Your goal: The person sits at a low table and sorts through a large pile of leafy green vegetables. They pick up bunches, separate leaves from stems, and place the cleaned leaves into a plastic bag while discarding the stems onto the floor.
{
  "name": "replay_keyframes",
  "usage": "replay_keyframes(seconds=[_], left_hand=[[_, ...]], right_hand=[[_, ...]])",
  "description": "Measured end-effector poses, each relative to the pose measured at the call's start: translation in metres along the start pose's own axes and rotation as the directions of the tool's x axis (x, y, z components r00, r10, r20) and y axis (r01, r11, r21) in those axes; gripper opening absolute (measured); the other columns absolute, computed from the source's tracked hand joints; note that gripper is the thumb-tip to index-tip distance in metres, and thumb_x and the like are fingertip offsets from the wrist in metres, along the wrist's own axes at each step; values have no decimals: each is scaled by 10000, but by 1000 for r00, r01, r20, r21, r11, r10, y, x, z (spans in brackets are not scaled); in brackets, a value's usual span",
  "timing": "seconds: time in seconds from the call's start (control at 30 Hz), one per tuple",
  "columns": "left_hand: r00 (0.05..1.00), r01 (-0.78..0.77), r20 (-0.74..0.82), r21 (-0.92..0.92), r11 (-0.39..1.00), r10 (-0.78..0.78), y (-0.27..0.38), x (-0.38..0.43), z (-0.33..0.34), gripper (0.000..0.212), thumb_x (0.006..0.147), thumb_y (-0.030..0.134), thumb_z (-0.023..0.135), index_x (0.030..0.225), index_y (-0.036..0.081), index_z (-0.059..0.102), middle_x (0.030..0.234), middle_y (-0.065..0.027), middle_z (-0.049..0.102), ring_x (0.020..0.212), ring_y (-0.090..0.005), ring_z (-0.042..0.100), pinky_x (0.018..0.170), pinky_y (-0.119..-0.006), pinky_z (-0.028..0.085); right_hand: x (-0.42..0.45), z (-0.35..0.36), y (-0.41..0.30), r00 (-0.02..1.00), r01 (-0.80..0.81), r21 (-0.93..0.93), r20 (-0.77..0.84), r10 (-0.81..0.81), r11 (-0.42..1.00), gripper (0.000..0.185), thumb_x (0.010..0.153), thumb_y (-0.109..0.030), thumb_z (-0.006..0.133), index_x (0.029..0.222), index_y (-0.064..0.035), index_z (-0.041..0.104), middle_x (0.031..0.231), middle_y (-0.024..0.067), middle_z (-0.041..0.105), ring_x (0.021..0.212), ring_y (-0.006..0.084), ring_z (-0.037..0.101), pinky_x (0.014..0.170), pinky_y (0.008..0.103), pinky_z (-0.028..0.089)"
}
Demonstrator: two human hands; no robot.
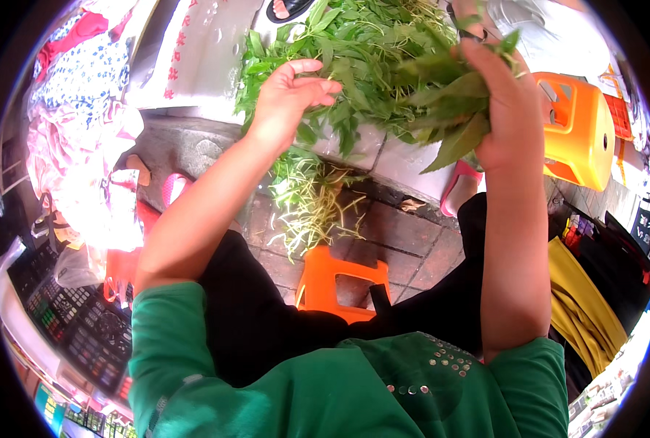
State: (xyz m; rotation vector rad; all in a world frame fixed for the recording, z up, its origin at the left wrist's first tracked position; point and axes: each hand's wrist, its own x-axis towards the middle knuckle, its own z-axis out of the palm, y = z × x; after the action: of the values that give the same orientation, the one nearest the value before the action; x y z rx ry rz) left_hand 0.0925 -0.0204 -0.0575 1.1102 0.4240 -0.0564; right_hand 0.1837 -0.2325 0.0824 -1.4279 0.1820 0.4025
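Observation:
My right hand (503,104) is closed around a bunch of leafy green vegetables (456,115), whose leaves are blurred and hang toward the left. Left of it, my left hand (292,98) is raised over the near edge of a big heap of leafy greens (352,65). Its thumb and fingers are apart, and I make out nothing held between them. The heap spreads over a pale raised ledge (407,164). Below, pale cut stems and root ends (317,208) lie scattered on the brick paving (407,227).
An orange plastic stool (338,274) stands between my knees; a yellow-orange one (579,131) is at the right. Hanging clothes (84,120) crowd the left, above a dark display of small goods (78,312). Yellow cloth (582,306) lies right. Another person's sandalled foot (284,8) shows beyond the heap.

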Motion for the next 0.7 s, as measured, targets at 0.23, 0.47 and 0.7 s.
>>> replay_keyframes(seconds=[0.23,0.47,0.7], left_hand=[[986,-14,168,-45,999,21,24,-42,-4,137,874,55,604,1005,18,621,920,-138,674,781,-169,634,745,-280,500],[962,-89,268,148,985,46,48,-54,9,110,880,8,561,977,-16,609,860,-111,674,714,-145,621,700,-263,505],[860,104,433,368,924,-269,38,-53,9,84,861,21,578,912,-17,633,762,-64,657,659,-106,609,603,-233,498]], right_hand=[[-23,41,13,934,267,-530,349,-80,804,307,866,-159,599,1157,-63,590,918,63,609,782,140,585,689,275,476],[-31,41,54,765,612,-664,635,-109,430,213,774,-133,614,966,-39,604,915,152,612,848,333,599,737,401,480],[-39,33,54,734,657,-731,676,68,184,201,750,-229,645,801,-37,616,788,118,614,782,321,616,670,413,487]])
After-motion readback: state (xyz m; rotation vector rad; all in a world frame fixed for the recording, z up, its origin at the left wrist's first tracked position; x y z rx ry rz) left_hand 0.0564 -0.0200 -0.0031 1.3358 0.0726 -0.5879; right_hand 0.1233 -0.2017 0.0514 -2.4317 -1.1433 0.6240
